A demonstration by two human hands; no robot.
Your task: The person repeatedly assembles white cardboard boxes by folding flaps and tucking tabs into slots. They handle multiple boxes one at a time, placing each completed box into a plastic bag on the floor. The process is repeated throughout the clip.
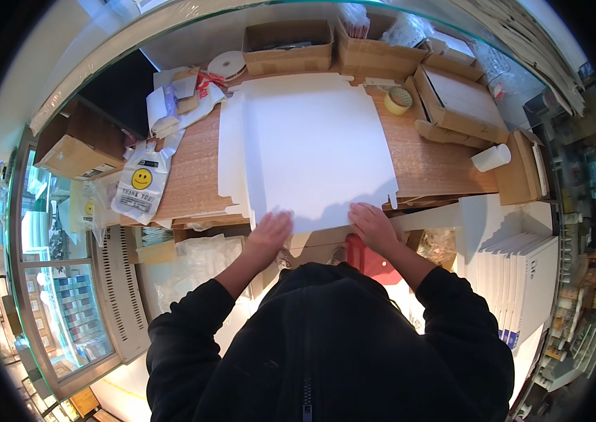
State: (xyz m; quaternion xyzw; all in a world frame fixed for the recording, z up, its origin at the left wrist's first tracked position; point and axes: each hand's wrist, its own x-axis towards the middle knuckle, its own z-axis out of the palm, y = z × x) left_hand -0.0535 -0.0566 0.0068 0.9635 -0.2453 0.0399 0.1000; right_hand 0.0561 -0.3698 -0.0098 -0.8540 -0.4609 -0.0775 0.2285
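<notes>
A large white cardboard box blank (319, 141) with notched, tabbed edges lies on the wooden table, its near edge jutting past the table's front. A crease runs along its left side, where a narrow flap shows. My left hand (270, 233), slightly blurred, is at the near left corner, fingers over the edge. At the near right part of the same edge my right hand (374, 226) has its fingers on top of the board. Both hands appear to grip the edge; the thumbs are hard to make out. Hand shadows fall across the white surface.
Right of the blank are a tape roll (398, 100), a white cylinder (491, 158) and a cardboard box (463, 102). Open cartons (288, 60) line the back. A smiley-face plastic bag (142, 181) hangs at the left edge. A red stool (369, 261) is below; white panels (512, 281) lean at right.
</notes>
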